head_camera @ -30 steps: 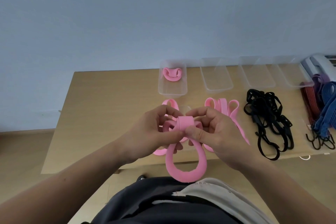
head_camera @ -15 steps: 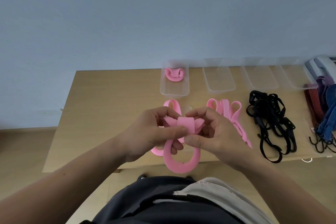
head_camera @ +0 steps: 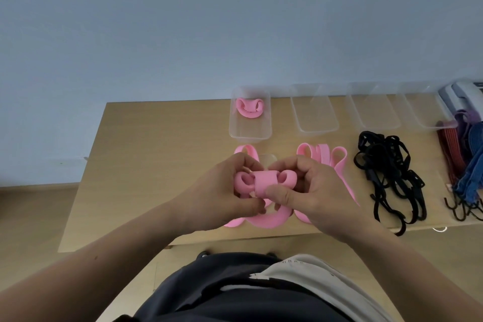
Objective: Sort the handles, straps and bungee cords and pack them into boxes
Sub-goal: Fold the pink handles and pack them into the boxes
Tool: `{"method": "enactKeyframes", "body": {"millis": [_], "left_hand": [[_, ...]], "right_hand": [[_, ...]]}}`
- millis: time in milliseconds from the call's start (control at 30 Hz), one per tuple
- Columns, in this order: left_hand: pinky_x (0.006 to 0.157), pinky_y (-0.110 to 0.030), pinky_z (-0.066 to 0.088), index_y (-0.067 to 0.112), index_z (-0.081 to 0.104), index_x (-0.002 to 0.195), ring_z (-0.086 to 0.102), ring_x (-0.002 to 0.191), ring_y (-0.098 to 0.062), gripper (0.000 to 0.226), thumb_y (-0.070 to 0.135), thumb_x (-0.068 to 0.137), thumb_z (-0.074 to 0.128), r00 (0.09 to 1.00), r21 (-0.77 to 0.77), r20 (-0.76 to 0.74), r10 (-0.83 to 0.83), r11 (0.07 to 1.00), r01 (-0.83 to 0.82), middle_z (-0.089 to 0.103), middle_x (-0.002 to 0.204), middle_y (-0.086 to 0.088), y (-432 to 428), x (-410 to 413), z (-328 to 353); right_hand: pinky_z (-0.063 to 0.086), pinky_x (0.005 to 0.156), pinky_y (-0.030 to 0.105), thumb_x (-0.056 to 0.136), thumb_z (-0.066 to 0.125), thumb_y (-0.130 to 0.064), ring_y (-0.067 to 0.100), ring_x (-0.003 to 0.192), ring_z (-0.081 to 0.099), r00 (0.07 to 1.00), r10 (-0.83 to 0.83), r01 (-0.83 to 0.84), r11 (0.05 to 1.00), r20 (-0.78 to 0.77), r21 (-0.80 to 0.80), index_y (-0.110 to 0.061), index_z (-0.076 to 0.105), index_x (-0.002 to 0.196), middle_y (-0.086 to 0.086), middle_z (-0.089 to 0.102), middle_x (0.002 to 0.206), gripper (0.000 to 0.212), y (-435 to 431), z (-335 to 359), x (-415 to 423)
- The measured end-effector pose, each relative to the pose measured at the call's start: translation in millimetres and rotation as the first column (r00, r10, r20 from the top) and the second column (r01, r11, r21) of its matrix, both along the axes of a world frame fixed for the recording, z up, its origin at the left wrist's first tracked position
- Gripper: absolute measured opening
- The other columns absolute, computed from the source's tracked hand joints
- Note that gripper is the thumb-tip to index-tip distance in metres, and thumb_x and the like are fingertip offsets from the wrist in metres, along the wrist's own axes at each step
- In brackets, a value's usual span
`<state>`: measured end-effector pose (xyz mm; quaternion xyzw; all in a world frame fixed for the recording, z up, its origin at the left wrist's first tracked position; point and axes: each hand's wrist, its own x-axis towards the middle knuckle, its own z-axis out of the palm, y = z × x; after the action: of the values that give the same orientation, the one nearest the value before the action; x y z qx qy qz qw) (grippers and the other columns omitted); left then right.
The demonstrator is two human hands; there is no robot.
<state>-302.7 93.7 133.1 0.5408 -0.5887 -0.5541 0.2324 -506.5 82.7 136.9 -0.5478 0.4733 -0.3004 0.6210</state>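
On wood table [head_camera: 146, 154]; blue wall bhd.

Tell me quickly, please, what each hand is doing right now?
Left hand: closed on the pink strap.
Right hand: closed on the same pink strap.

The left half of the table [head_camera: 156, 154] lies bare and open to reach. Rightward, loose pink straps [head_camera: 329, 159], tangled black cords [head_camera: 386, 172] and, apparently, hooked bungee cords [head_camera: 467, 165] crowd the way toward the clear boxes [head_camera: 313, 112].
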Motion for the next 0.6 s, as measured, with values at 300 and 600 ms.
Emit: {"method": "enactKeyframes", "body": {"millis": [300,600], "left_hand": [[0.068,-0.036,0.060,0.007,0.063,0.106,0.072,0.075,-0.034,0.031,0.025,0.082,0.069,0.942,0.316,-0.304,0.141,0.948,-0.040,0.073,0.089,-0.017,-6,-1,6],[0.065,-0.028,0.056,0.013,0.068,0.104,0.072,0.076,-0.029,0.029,0.004,0.079,0.078,0.938,0.143,-0.315,0.145,0.984,-0.105,0.069,0.103,-0.014,-7,2,0]], "right_hand": [[0.057,0.072,0.051,0.066,0.080,-0.030,0.036,0.078,0.067,0.989,-0.022,0.003,0.992,-0.148,-0.125,-0.043,0.060,0.099,0.008,0.070,0.082,0.042,3,-9,1],[0.053,0.070,0.044,0.071,0.077,-0.039,0.036,0.075,0.060,0.996,0.077,-0.080,0.994,-0.044,-0.069,-0.030,0.058,0.110,0.013,0.067,0.094,0.045,-2,-9,-3]]}}
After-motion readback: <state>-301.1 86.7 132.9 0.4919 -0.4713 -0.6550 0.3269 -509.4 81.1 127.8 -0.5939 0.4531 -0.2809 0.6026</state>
